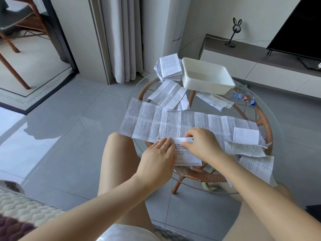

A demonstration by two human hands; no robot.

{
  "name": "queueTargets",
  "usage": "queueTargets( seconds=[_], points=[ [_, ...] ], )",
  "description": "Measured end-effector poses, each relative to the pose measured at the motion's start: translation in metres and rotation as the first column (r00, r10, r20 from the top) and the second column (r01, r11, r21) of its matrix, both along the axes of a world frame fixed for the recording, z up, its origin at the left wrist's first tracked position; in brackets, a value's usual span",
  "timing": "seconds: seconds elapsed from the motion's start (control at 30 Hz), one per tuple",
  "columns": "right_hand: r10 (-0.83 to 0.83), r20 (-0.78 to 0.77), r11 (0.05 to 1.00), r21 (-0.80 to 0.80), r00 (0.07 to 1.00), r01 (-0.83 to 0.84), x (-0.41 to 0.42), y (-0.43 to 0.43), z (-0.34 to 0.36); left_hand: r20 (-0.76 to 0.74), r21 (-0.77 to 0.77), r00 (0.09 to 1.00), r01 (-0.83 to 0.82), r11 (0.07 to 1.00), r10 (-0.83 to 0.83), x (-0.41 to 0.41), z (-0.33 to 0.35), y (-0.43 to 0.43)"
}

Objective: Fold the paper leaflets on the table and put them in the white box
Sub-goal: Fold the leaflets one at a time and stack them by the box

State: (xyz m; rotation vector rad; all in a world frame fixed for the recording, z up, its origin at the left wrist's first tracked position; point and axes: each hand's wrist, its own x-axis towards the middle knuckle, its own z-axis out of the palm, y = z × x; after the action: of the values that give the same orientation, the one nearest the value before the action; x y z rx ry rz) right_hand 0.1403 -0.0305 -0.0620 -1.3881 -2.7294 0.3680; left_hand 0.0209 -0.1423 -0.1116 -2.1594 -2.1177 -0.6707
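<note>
I am watching both hands at the near edge of the round glass counter (246, 115). The left hand (157, 153) is lying flat, fingers straight and together, pressing down on the left end of a small leaflet (185, 154). The right hand (199, 145) is curling its fingers over the far edge of that same small leaflet, where a strip is turning over, and its thumb is pinching the fold from the near side. The small leaflet is lying partly on top of a long leaflet (173, 122), which is stretching unfolded across the counter from left to right. The white box (205, 86) is sitting at the far side of the counter, well apart from the hands. A stack of folded leaflets (169, 66) is resting just beside the box on its left. More loose sheets (248, 150) are lying to the right of the right hand, and blue binder clips (238, 95) are sitting near the box's right corner.
</note>
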Motion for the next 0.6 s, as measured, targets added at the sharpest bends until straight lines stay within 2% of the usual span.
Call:
queueTargets(
  seconds=[0.1, 0.17, 0.3, 0.37, 0.47, 0.6],
  points=[
    [0.037, -0.07, 0.968, 0.249, 0.997, -0.018, 0.006, -0.03, -0.015, 0.028, -0.033, 1.0, 0.002, 0.999, -0.001, 0.0, 0.001, -0.001],
    [0.015, -0.111, 0.935, 0.353, 0.994, 0.025, 0.013, -0.049, -0.033, 0.017, -0.05, 1.0, -0.011, 0.999, 0.012, 0.001, 0.0, -0.004],
    [-0.133, -0.191, 0.922, 0.336, 0.973, 0.192, 0.033, -0.062, -0.051, 0.011, -0.041, 1.0, 0.002, 0.999, -0.002, 0.0, 0.004, -0.007],
    [-0.147, -0.237, 0.914, 0.338, 0.96, 0.223, 0.041, -0.064, -0.049, 0.007, -0.05, 1.0, 0.011, 0.999, -0.01, 0.0, 0.005, -0.006],
    [-0.119, -0.314, 0.928, 0.303, 0.942, 0.218, 0.044, -0.067, -0.051, 0.005, -0.058, 1.0, 0.007, 0.998, -0.006, 0.0, 0.003, -0.006],
    [-0.025, -0.315, 0.949, 0.29, 0.949, 0.121, 0.042, -0.065, -0.049, -0.03, -0.054, 0.999, -0.013, 0.998, 0.011, 0.001, -0.002, -0.007]
  ],
)
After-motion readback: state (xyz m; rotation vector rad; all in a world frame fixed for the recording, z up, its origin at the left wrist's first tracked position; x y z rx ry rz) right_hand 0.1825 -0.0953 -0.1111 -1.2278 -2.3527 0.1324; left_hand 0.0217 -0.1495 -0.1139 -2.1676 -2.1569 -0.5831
